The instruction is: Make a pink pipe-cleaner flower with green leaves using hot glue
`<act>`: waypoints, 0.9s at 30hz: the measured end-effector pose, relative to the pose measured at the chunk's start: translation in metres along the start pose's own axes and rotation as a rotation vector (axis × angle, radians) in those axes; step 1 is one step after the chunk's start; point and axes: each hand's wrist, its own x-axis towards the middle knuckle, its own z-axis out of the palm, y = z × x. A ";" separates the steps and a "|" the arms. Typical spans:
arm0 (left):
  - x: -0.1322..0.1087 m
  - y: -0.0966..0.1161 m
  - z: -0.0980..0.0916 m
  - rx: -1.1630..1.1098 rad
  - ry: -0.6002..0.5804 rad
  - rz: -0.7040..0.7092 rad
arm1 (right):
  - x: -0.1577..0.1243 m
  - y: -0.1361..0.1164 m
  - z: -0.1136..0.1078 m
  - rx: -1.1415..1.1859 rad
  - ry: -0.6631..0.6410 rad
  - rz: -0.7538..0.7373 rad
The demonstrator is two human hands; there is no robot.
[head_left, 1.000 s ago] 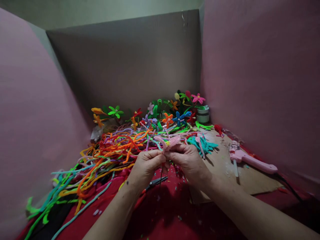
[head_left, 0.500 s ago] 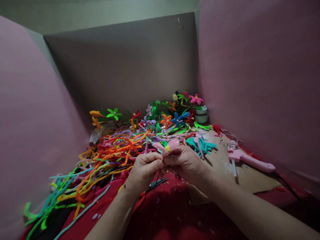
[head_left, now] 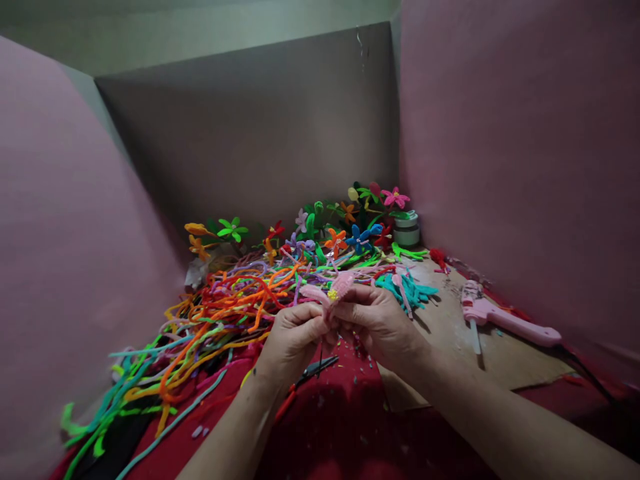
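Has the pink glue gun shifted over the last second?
No. The pink glue gun lies on the cardboard sheet at the same spot relative to the white roll; only the camera swayed.

— What sits in the middle?
— The pipe-cleaner flower [head_left: 336,288], pinched between the left hand [head_left: 293,333] and the right hand [head_left: 380,323], above the cloth [head_left: 340,427].
— And under the hands?
— Scissors [head_left: 313,368] lie on the cloth, just below the left hand.
— To the left?
— A heap of loose pipe cleaners [head_left: 220,307] spreads from the near left corner toward the middle.
— Behind?
— Finished flowers [head_left: 345,223] stand along the back wall [head_left: 250,133], with a small round container [head_left: 406,230] at their right end.
— On the right?
— A cardboard sheet [head_left: 450,333] lies on the cloth. The glue gun [head_left: 500,319] rests on it, near the right wall [head_left: 525,167], and leaf pieces [head_left: 407,290] lie just beyond the right hand.
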 end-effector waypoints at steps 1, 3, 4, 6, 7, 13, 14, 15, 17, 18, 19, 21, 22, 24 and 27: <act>0.000 -0.001 0.000 -0.004 -0.004 -0.001 | -0.001 -0.001 0.001 -0.010 -0.003 0.010; 0.000 -0.002 -0.001 -0.011 -0.008 -0.010 | -0.001 -0.001 0.001 -0.019 -0.002 0.026; 0.000 -0.002 -0.002 -0.014 -0.011 -0.015 | -0.001 -0.001 0.001 -0.021 0.000 0.030; 0.001 -0.003 -0.002 -0.022 -0.019 -0.017 | -0.001 -0.001 0.000 -0.018 -0.006 0.029; 0.001 -0.003 -0.002 -0.026 -0.025 -0.014 | -0.001 -0.001 0.000 -0.016 -0.012 0.025; 0.001 -0.003 -0.002 -0.015 0.002 -0.015 | -0.001 0.002 -0.001 -0.051 -0.008 0.022; 0.001 -0.003 -0.002 -0.011 0.007 -0.018 | -0.001 0.002 -0.001 -0.057 -0.005 0.019; 0.001 -0.003 -0.003 -0.012 0.010 -0.018 | -0.002 0.002 -0.001 -0.063 -0.003 0.014; 0.001 -0.003 -0.003 -0.015 0.011 -0.016 | -0.004 0.001 0.001 -0.098 0.013 -0.002; 0.001 -0.003 -0.003 -0.018 0.008 -0.012 | -0.005 0.000 0.002 -0.128 0.034 -0.015; 0.001 -0.003 -0.003 -0.023 0.009 -0.008 | -0.006 -0.001 0.003 -0.165 0.061 -0.035; 0.001 -0.003 -0.003 -0.031 0.022 -0.004 | -0.008 -0.003 0.006 -0.253 0.113 -0.098; 0.001 -0.003 -0.002 -0.032 0.031 -0.001 | -0.009 -0.003 0.007 -0.294 0.135 -0.133; 0.002 -0.003 -0.001 -0.037 0.051 0.009 | -0.011 -0.001 0.009 -0.354 0.169 -0.197; 0.002 -0.003 0.000 -0.034 0.071 0.020 | -0.012 0.003 0.010 -0.378 0.207 -0.235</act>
